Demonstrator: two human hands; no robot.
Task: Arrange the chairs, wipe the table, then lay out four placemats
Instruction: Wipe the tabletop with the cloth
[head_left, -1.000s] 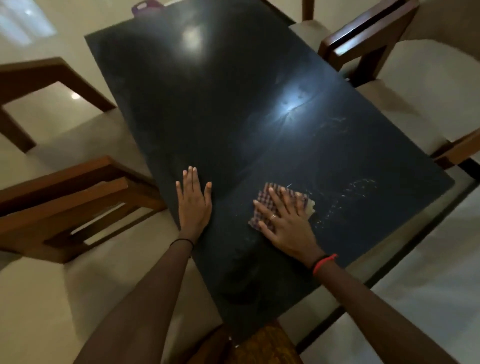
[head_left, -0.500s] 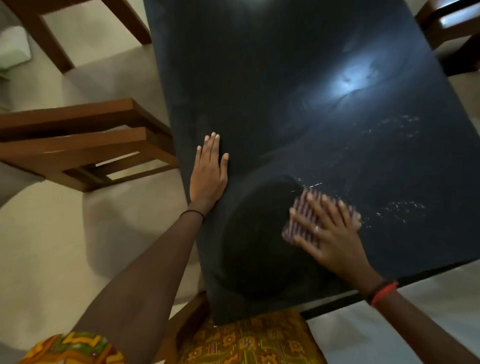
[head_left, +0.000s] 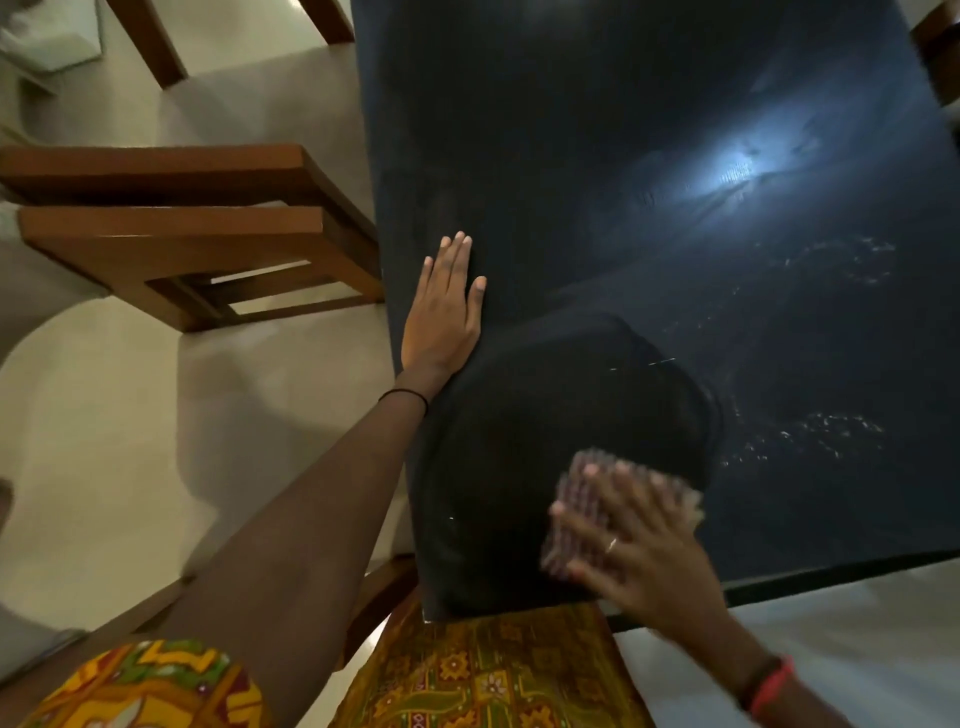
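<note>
Near the table's near edge, the right hand (head_left: 639, 551) presses a checked cloth (head_left: 576, 493) flat onto the dark table (head_left: 597, 156). Its fingers are spread and straight over the cloth, not curled round it, but the hand is blurred and finer detail is lost. At the table's left edge the left hand (head_left: 444, 312) lies flat, fingers straight and together, grasping nothing; it looks like a brace.

From this, wiping seems to be the step in hand, and it is not finished. Pale specks (head_left: 810, 431) show toward the right edge, and streaks sit around a bright glare (head_left: 737, 166) further up.

A wooden chair (head_left: 182, 234) stands just beside the left edge, and part of another chair (head_left: 940, 52) shows at the far right corner. The chairs look largely arranged, though not all are in view. No placemats appear on the table, so laying out the four is wholly left to do.
</note>
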